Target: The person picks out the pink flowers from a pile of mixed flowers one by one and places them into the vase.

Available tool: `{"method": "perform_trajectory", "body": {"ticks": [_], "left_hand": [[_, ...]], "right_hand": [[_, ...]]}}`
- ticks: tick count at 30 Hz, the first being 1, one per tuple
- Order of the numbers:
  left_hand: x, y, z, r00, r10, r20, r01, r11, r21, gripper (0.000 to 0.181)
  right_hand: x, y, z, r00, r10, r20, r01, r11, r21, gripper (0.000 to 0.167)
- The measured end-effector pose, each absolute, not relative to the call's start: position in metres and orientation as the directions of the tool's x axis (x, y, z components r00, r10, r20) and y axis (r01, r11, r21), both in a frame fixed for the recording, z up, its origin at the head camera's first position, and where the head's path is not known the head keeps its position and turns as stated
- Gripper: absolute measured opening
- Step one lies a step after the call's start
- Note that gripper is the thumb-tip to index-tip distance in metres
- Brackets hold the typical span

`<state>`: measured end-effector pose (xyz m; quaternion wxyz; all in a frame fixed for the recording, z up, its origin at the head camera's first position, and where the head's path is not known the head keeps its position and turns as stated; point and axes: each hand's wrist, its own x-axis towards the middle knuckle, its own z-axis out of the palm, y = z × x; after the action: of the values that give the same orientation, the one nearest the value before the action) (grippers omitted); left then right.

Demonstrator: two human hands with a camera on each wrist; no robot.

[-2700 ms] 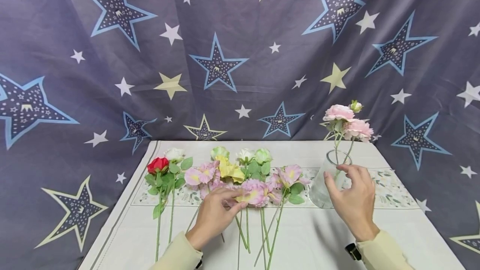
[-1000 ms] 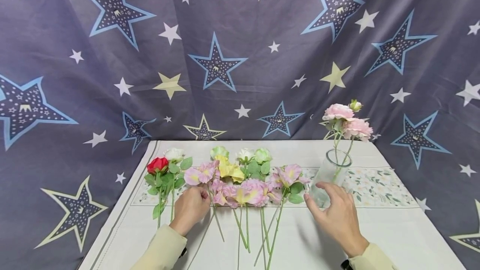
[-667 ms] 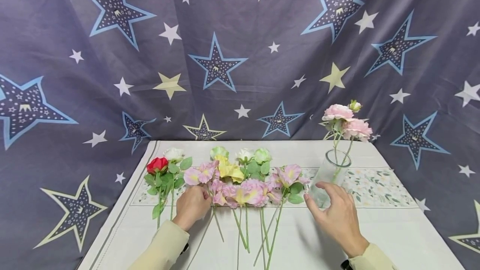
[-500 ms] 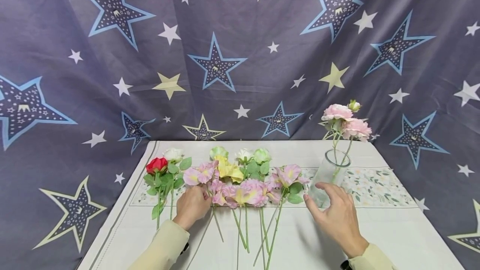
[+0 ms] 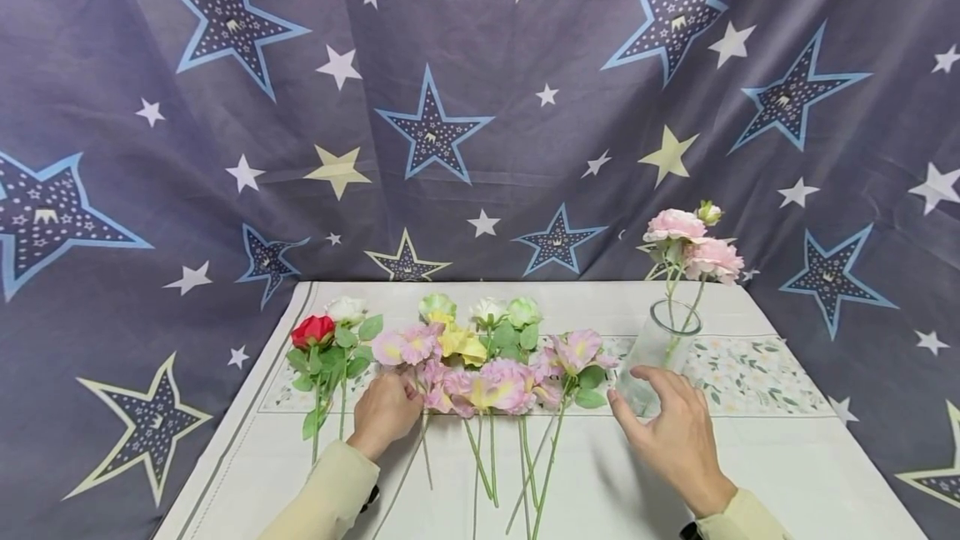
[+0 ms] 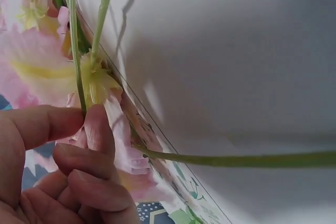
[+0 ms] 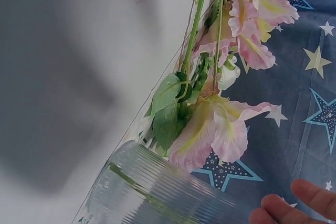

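Observation:
My left hand (image 5: 386, 413) pinches the thin stem of a pink iris-like flower (image 5: 408, 346) at the left end of a row of flowers. In the left wrist view the thumb and a finger meet on that green stem (image 6: 77, 61), beside a pink and yellow bloom (image 6: 44, 72). My right hand (image 5: 675, 432), thumb and fingers apart, is beside the ribbed glass vase (image 5: 637, 386); in the right wrist view its fingers (image 7: 286, 211) hold nothing, and whether they touch the glass cannot be told. Pink flowers (image 5: 712, 259) stand in the vase.
More pink flowers (image 5: 504, 386), a yellow flower (image 5: 457, 340) and pale green and white ones (image 5: 490, 311) lie mid-table. At left lie a red rose (image 5: 312, 330) and a white rose (image 5: 347, 309). A leaf-patterned runner (image 5: 757, 377) crosses the white tablecloth; a star-printed curtain (image 5: 487, 165) hangs behind.
My left hand went left from the middle flowers and took hold of a stem; that flower has since shifted slightly. My right hand moved lower and left beside the vase, then stayed still.

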<state>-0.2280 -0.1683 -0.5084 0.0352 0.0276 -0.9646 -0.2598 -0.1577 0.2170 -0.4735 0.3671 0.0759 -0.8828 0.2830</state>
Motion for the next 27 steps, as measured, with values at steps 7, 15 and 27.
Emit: {"method": "perform_trajectory", "body": {"ticks": [7,15,27], "left_hand": [[-0.222,-0.168,-0.502,-0.989,-0.118,0.086,-0.05,0.826,0.561,0.025],[-0.217,-0.17,-0.493,-0.981,-0.135,0.138,-0.016,0.769,0.639,0.022],[-0.208,-0.161,-0.457,-0.907,-0.166,0.388,0.15,0.733,0.664,0.011]], "right_hand": [[-0.158,0.218,-0.475,-0.718,0.072,0.692,-0.34,0.832,-0.439,0.035],[-0.158,0.218,-0.476,-0.708,0.075,0.702,-0.344,0.831,-0.436,0.034],[-0.159,0.217,-0.474,-0.707,0.078,0.703,-0.343,0.831,-0.437,0.034]]}}
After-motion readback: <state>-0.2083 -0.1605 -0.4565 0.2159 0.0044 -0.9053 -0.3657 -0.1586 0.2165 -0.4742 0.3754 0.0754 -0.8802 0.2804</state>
